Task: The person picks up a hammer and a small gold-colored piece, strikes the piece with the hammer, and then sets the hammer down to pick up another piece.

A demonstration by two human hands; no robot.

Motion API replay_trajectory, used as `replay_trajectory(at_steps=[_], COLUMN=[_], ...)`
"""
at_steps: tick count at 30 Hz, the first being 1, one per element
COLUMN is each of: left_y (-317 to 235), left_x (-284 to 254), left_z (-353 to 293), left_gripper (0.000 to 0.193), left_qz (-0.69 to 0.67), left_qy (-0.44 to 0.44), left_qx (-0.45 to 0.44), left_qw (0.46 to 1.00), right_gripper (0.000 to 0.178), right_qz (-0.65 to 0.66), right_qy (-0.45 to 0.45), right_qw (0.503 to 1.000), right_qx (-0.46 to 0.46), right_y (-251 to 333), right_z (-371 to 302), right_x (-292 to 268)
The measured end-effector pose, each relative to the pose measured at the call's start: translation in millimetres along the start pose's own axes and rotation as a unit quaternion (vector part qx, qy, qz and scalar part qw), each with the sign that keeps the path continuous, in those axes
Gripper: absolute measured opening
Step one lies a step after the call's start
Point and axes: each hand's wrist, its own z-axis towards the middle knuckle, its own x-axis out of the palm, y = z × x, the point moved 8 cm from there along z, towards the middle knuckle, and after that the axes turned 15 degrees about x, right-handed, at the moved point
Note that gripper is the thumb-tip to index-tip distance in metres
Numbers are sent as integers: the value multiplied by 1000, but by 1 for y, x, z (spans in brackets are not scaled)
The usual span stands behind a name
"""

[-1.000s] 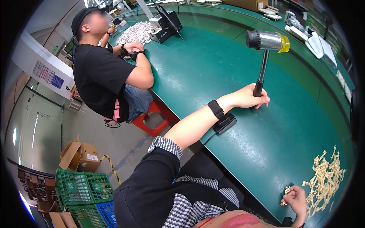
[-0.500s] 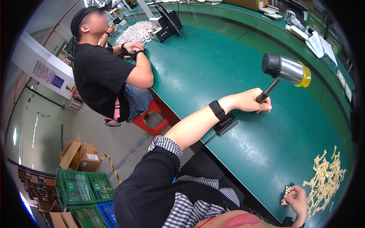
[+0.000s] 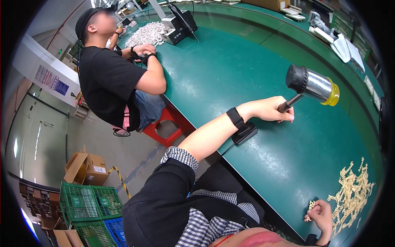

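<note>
My left hand [image 3: 269,110] is closed around the handle of a mallet [image 3: 317,86]. Black on one end and yellow on the other, the mallet's steel head is raised above the green table [image 3: 267,164]. Under my left wrist, a black device strapped to it sits close to the tabletop. At lower right, my right hand [image 3: 321,216] pinches a small cream-coloured zigzag piece [image 3: 310,210] near the table's edge. Beside that hand spreads a pile of similar cream pieces [image 3: 352,195].
A person in black [image 3: 111,74] sits at the table's left on a red stool [image 3: 166,127]. Farther back are a heap of white parts [image 3: 146,35] and a black machine [image 3: 179,29]. Green crates [image 3: 82,201] and a cardboard box [image 3: 88,168] stand on the floor.
The mallet's head has tipped downward and slightly right, while my left hand stays nearly in place. My right hand looks unchanged.
</note>
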Motion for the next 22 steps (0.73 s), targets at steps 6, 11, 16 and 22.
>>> replay_trajectory(at_steps=[6,11,16,22], left_y=[2,5,9,12], left_x=[-5,-9,-11,-13], left_z=[0,2,1,0], left_gripper=[22,21,20,19], left_qz=[-42,-52,-75,-88], left_qy=[-36,-60,-86,-96], left_qx=[7,-1,-17,-35], left_qw=[998,997,993,991], right_gripper=[18,18,18,18], right_qz=[-7,-5,0,-7], right_qy=[0,1,4,4], right_qw=[1000,1000,1000,1000], right_qx=[0,0,1,2], right_y=[0,-1,0,1], right_z=[0,1,0,-1], right_x=[0,0,1,1])
